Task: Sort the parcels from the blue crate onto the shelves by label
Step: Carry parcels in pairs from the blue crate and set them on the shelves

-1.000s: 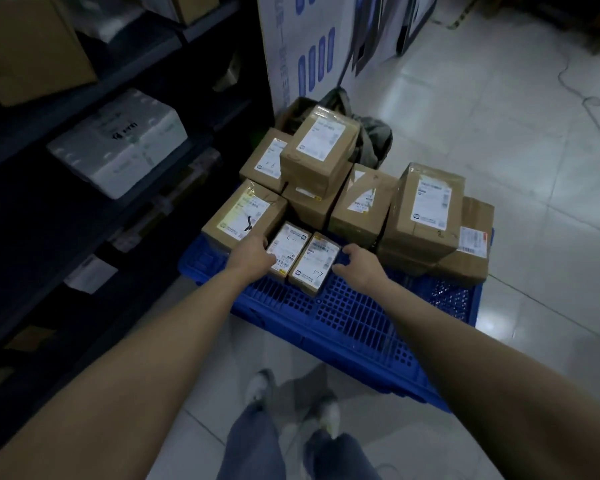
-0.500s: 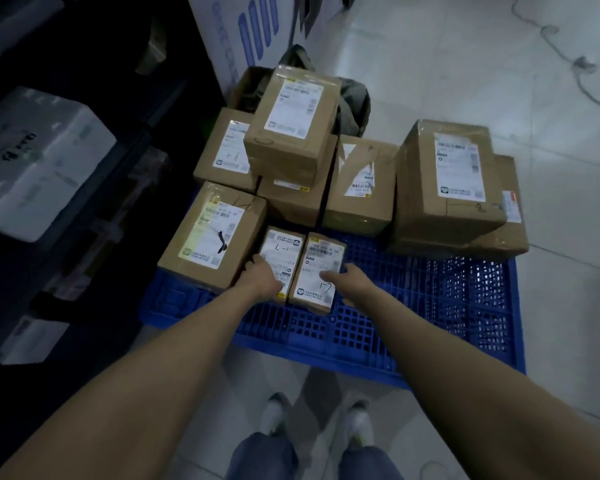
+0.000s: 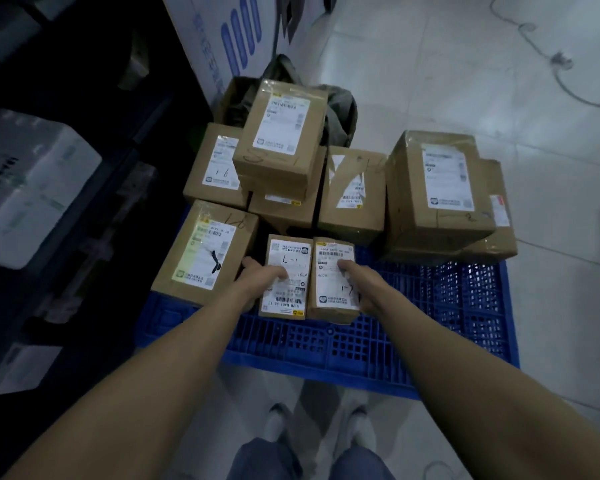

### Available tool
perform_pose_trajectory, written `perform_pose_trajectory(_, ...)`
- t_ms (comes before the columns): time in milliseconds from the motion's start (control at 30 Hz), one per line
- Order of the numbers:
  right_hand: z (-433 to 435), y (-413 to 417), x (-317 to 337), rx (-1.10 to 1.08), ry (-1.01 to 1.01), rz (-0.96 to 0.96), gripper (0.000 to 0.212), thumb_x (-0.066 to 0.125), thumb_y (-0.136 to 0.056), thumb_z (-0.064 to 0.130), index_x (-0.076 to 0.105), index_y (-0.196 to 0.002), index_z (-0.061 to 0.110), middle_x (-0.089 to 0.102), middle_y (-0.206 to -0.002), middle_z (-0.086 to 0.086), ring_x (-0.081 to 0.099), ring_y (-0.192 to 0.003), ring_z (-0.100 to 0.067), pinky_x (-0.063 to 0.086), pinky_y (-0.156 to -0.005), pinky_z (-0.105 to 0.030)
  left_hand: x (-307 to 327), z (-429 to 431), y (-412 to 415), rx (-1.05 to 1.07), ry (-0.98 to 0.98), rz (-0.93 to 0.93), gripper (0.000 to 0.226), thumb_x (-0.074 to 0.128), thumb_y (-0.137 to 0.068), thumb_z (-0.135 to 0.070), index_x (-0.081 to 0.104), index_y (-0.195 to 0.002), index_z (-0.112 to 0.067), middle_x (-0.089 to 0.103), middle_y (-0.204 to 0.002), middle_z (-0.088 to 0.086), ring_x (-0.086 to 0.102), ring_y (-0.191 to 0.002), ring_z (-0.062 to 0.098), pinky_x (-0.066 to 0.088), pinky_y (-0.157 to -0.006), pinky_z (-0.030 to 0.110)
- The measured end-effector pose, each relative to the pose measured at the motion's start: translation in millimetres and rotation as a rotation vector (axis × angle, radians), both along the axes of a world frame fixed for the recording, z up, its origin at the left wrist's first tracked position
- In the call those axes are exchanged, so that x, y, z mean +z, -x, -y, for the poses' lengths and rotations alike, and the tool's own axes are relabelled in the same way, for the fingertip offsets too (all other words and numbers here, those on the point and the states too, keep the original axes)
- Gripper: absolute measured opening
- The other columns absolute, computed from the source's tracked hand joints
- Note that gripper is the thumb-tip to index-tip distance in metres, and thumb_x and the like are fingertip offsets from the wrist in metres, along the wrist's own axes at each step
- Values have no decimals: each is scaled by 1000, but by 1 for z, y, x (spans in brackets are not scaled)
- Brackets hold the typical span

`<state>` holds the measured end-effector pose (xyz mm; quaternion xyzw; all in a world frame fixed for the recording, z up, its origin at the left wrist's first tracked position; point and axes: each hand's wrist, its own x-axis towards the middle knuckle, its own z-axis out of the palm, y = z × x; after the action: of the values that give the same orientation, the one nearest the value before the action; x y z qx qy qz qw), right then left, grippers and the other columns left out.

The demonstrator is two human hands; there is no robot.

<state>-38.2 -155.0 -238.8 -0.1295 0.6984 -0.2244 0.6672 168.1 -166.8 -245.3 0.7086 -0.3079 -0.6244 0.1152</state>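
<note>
On the blue crate (image 3: 361, 348), left hand (image 3: 257, 282) clasps left parcel (image 3: 288, 258), right hand (image 3: 366, 285) right parcel (image 3: 331, 299), fingers (image 3: 248, 263) half-hidden.

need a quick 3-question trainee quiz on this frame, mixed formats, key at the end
1. True or false: the left hand lies flat on the blue crate, holding nothing.
2. The right hand grips: A) the right small parcel; B) the blue crate's rim; C) nothing.
3. Fill in: the two small parcels lie ___ each other, labels up.

Key:
1. False. It grips the left small parcel, thumb on the label.
2. A.
3. Beside.
</note>
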Motion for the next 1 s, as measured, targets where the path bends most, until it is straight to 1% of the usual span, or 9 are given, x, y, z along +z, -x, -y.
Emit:
perform_pose_trajectory(67,0,3,24,-12,6,24,30,53,-98,25,54,-120,4,70,-94,-14,69,-79,-29,56,-61,-39,22,-3,1,3,4,-72,60,63,-82,-20,42,-137,-7,61,-122,9,63,-100,22,53,-76,35)
perform_pose_trajectory(133,0,5,53,-15,28,45,30,54,-98,23,54,-120,3,70,-98,-16,69,-83,-30,57,-65,-42,52,-7,2,40,36,-112,28,61,-83,-17,59,-111,-12,67,-104,5,65,-83,17,51,-64,31)
perform_pose_trajectory(200,1,5,84,9,75,70,33,53,-98,21,53,-124,1,68,-110,-20,68,-90,-33,56,-72,-45,86,-12,0,119,106,-81,24,63,-81,-15,49,-100,-10,62,-95,3,62,-78,16,50,-58,29)
perform_pose_trajectory(300,8,2,133,65,177,86,37,56,-96,18,51,-128,0,65,-118,-22,67,-98,-35,56,-78,-48,138,-20,-7,217,155,-92,56,64,-79,-19,30,-121,-7,61,-107,14,67,-84,25,55,-55,33)
perform_pose_trajectory(433,14,-18,204,119,305,156,38,61,-93,16,49,-128,7,69,-113,-18,71,-91,-32,59,-69,-48,207,-43,-26,395,313,-140,49,62,-86,-23,31,-121,-10,62,-112,17,70,-87,28,59,-76,46)
perform_pose_trajectory(633,0,-65,283,363,460,266,41,66,-89,18,53,-127,8,72,-107,-15,72,-90,-31,59,-74,-51,288,-119,-56,766,588,-149,26,63,-88,-20,38,-95,-19,64,-100,14,71,-65,17,56,-50,29)
perform_pose_trajectory(733,-21,-99,315,487,489,317,46,69,-86,17,49,-127,8,72,-104,-17,74,-83,-31,59,-60,-45,321,-173,-70,920,694,-135,28,63,-88,-19,38,-100,-16,66,-99,14,71,-64,15,54,-48,26)
perform_pose_trajectory(900,-87,-179,359,747,573,421,55,70,-85,14,44,-133,4,68,-113,-20,69,-96,-35,57,-79,-54,366,-289,-104,1148,797,-18,26,66,-86,-27,42,-94,-22,68,-88,3,70,-63,14,58,-54,34)
perform_pose_trajectory(1000,-146,-229,379,931,575,480,56,72,-84,12,44,-132,5,70,-110,-20,71,-93,-34,58,-75,-52,385,-374,-128,1272,888,109,26,66,-86,-23,41,-94,-21,65,-101,8,68,-74,16,56,-56,30)
